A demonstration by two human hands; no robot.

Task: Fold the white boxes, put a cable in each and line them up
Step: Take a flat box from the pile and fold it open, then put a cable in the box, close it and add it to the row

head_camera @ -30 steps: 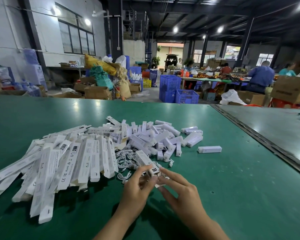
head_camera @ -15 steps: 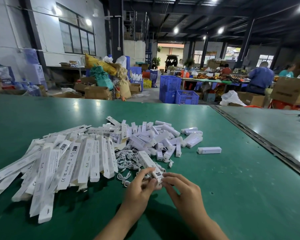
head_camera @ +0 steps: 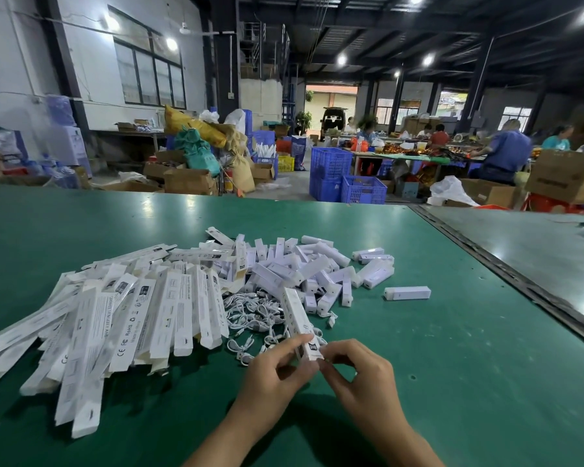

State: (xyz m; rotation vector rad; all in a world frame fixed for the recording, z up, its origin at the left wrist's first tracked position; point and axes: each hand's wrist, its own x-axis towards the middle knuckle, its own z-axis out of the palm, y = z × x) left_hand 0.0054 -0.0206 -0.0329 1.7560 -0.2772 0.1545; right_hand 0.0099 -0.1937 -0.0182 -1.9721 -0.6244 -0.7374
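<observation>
Status: one white box in hand, near end being closed; I judge the task far from done.

My left hand point(head_camera: 277, 372) and right hand point(head_camera: 361, 375) pinch the white box point(head_camera: 296, 318) over the cables point(head_camera: 250, 311), fingers point(head_camera: 300, 341) clamped on its near end. Many flat boxes point(head_camera: 115, 318) remain; the folded boxes point(head_camera: 311, 271) lie heaped on the bench point(head_camera: 469, 382), not lined up. Since a second ago, the right fingers have curled in and the box has come nearer.

Flat boxes point(head_camera: 91, 318) left, cables point(head_camera: 253, 315) middle, folded boxes point(head_camera: 321, 271) right, on table point(head_camera: 452, 382).
</observation>
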